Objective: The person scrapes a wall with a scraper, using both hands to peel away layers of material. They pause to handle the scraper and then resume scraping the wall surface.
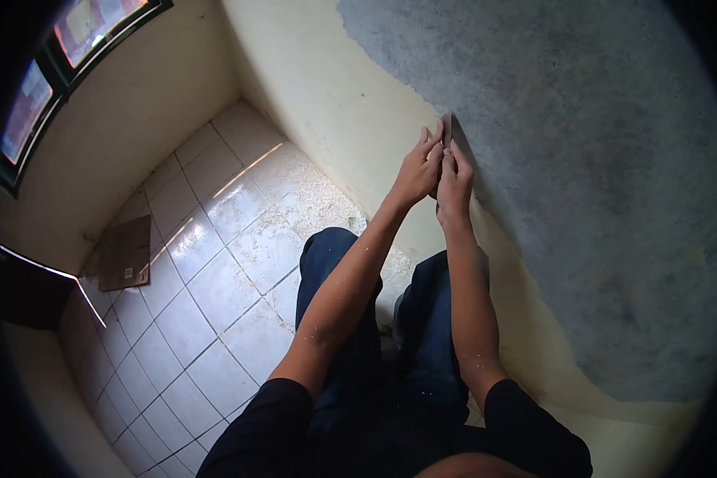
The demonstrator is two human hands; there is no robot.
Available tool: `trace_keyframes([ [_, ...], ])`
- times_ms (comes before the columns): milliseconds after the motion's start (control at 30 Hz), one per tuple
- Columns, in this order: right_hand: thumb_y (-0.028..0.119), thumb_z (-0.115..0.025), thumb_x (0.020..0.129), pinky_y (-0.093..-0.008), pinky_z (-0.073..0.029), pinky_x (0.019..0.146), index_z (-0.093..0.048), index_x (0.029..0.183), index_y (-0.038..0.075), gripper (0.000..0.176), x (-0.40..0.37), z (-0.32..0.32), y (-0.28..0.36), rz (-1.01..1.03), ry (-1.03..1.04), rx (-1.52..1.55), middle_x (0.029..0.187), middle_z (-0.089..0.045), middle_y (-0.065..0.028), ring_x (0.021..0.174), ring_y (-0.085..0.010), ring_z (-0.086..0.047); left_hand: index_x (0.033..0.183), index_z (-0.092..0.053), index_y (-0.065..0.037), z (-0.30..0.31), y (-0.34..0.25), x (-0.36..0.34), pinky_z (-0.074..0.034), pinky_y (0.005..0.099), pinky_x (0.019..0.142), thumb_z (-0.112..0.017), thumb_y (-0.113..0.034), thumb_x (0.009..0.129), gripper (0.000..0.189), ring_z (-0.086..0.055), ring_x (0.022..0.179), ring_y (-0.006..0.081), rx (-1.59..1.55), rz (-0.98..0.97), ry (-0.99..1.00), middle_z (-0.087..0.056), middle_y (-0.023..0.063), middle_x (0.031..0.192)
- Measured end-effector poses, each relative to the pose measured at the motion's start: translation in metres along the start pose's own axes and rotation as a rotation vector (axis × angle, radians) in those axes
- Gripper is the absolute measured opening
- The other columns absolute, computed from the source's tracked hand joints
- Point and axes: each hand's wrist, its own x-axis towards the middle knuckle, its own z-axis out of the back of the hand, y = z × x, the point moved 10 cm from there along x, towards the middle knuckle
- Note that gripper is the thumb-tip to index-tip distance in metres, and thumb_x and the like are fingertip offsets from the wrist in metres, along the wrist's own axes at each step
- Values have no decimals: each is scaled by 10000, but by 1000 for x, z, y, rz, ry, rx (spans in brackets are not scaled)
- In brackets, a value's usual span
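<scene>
Reaching from black cloth sleeves (267, 418).
Pinching thin brown scraper (447, 127) with left hand (417, 171), right hand (454, 185); ideally keeping it shallow.

The floor (215, 295) is laid with pale, glossy square tiles. A flat piece of brown cardboard (125, 253) lies on it close to the far wall. Pale dust and flakes (319, 209) are strewn over the tiles along the foot of the yellow wall.

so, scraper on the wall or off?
On, apparently: left hand and right hand press the scraper against the wall at the paint edge.
</scene>
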Motion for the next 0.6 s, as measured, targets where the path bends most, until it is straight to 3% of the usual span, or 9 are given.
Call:
trace_keyframes([
  [67,121,-460,1116,-347,-508,1041,-544,1483,-88,431,-2,0,1,6,-17,-79,1339,-690,-242,1222,-253,-674,1601,-463,-119,-2,10,3,-369,420,1198,-434,-279,1097,529,-337,1522,488,-70,8,12,-339,417,1590],
  [100,120,-464,1115,-343,-518,1017,-548,1484,-82,430,-5,-2,2,-37,-28,-124,1322,-699,-226,1205,-227,-675,1613,-440,-120,3,0,4,-413,385,1160,-436,-287,1105,535,-498,1462,440,22,-63,-2,-414,399,1575],
  [167,132,-471,1117,-342,-524,991,-552,1486,-74,430,-13,2,-5,-130,-20,-6,1291,-708,-214,1175,-212,-675,1621,-431,-123,-6,15,-9,-464,358,1085,-424,-297,1115,535,-618,1280,356,-91,179,100,-534,355,1473],
  [233,158,-495,1121,-343,-528,947,-558,1488,-59,431,-6,4,-6,-72,-38,86,1236,-717,-189,1122,-199,-671,1657,-378,-149,-10,13,-8,-528,317,918,-394,-322,1132,553,-637,937,204,-108,167,146,-669,190,1194],
  [333,172,-507,1124,-337,-526,936,-562,1483,-58,429,2,5,-6,-15,-50,-33,1224,-713,-179,1095,-199,-668,1707,-255,-188,-15,17,-1,-548,335,860,-390,-324,1134,604,-639,933,199,-292,176,104,-674,126,1140],
  [467,178,-488,1128,-341,-513,996,-543,1512,-29,439,-5,-5,-4,-148,6,16,1312,-693,-210,1150,-221,-666,1733,-97,-185,-32,10,-14,-562,341,903,-465,-379,1106,752,-606,1212,246,-718,335,264,-544,212,1490],
  [533,159,-467,1120,-359,-488,1073,-535,1519,-28,447,-5,-2,3,-11,-37,139,1413,-647,-226,1229,-263,-655,1731,-101,-151,-33,4,-14,-473,324,1077,-556,-356,1062,835,-572,1274,250,-539,219,250,-477,210,1569],
  [600,153,-457,1128,-358,-484,1113,-507,1536,-34,451,-3,0,-1,-123,-27,41,1470,-595,-217,1331,-267,-601,1729,-106,-131,-32,3,-7,-416,326,1133,-575,-328,1053,846,-545,1311,241,-566,190,148,-462,198,1593],
])
